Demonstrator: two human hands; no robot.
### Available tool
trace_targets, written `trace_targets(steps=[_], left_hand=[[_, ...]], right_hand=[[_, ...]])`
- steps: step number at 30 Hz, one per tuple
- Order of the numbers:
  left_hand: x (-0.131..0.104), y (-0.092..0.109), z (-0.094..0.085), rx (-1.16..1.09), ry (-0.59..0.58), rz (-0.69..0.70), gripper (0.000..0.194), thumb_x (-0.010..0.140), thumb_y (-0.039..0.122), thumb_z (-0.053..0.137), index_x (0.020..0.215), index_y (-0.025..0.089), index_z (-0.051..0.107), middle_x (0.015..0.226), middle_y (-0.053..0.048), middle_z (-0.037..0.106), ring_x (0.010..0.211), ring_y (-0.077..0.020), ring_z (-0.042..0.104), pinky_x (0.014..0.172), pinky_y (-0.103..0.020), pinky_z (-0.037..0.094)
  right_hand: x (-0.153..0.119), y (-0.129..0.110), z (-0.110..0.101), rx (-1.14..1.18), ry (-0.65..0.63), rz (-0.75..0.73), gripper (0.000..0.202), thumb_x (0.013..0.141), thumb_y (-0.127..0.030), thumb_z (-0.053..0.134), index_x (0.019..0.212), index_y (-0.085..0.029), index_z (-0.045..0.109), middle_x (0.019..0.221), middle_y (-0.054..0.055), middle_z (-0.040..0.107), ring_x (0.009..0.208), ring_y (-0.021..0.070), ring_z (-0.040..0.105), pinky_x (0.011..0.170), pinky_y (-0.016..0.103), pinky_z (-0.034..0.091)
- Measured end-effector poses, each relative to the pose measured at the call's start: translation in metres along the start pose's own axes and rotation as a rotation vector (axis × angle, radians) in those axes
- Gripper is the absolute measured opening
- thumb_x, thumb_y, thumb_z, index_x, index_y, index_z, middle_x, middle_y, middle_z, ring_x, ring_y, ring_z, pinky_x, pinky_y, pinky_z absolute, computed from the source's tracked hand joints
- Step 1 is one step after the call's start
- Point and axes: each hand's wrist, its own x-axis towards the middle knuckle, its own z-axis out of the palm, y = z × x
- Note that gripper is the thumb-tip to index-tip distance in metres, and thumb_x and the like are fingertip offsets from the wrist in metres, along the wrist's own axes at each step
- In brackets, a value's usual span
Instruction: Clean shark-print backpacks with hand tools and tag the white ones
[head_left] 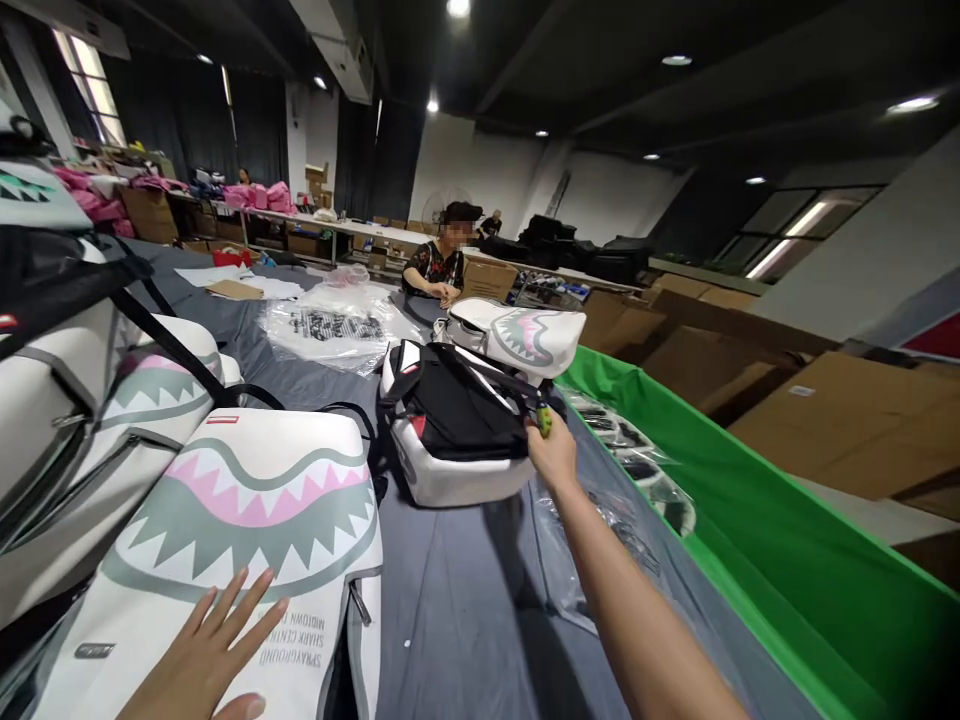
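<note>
A white backpack (pixel 255 440) with a pink and grey shark-mouth print lies on the left of the table, and my left hand (pixel 214 645) rests over its lower front with the fingers spread. My right hand (pixel 556 455) is stretched forward, its fingers closed around a small yellow-green object (pixel 544 420) whose kind I cannot make out. That hand is at the right edge of a second white backpack (pixel 457 485), which lies with its black back panel and straps upward. Just behind stands another shark-print backpack (pixel 540 340).
More white backpacks (pixel 165 390) crowd the left side. Clear plastic bags (pixel 330 325) lie farther back on the grey-covered table (pixel 442 610). Along the right runs a green cloth barrier (pixel 720 540), with cardboard boxes (pixel 847 420) beyond. A co-worker (pixel 439 265) is at the far end.
</note>
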Motion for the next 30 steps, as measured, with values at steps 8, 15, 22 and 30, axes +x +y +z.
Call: trace_targets(steps=[8, 15, 22, 30], left_hand=[[0.005, 0.001, 0.021, -0.075, -0.031, -0.018, 0.078, 0.085, 0.063, 0.055, 0.154, 0.036, 0.030, 0.154, -0.005, 0.042, 0.137, -0.0351, 0.045, 0.105, -0.045, 0.041], [0.044, 0.000, -0.027, -0.394, -0.495, -0.258, 0.064, 0.087, 0.043, 0.061, 0.148, 0.034, 0.043, 0.157, -0.007, 0.035, 0.144, -0.0365, 0.035, 0.112, -0.056, 0.038], [-0.033, -0.040, -0.087, -0.367, -0.134, -1.127, 0.096, 0.083, 0.060, 0.059, 0.158, 0.017, 0.017, 0.163, -0.017, 0.019, 0.150, -0.0385, 0.020, 0.119, -0.059, 0.026], [-0.071, -0.029, -0.069, -0.865, -0.045, -1.337, 0.096, 0.075, 0.060, 0.064, 0.154, 0.022, 0.027, 0.150, -0.013, 0.047, 0.135, -0.0355, 0.048, 0.114, -0.053, 0.037]], right_hand=[[0.034, 0.014, 0.051, -0.195, -0.234, 0.112, 0.034, 0.081, -0.027, 0.062, 0.113, -0.023, 0.073, 0.094, 0.012, 0.073, 0.096, 0.0305, 0.064, 0.092, 0.057, 0.041], [-0.036, -0.024, 0.004, 0.044, 0.005, -0.169, 0.045, 0.085, -0.026, 0.047, 0.122, -0.009, 0.066, 0.117, 0.022, 0.069, 0.109, 0.0319, 0.063, 0.096, 0.046, 0.045], [-0.263, -0.068, 0.021, 0.762, -0.733, 0.113, 0.045, 0.074, -0.048, 0.069, 0.109, -0.019, 0.071, 0.108, 0.012, 0.074, 0.099, 0.0291, 0.069, 0.092, 0.046, 0.052], [-0.327, -0.117, 0.045, 1.352, -0.770, 0.797, 0.057, 0.050, -0.059, 0.083, 0.089, -0.020, 0.068, 0.089, 0.007, 0.075, 0.094, 0.0289, 0.069, 0.082, 0.039, 0.054]])
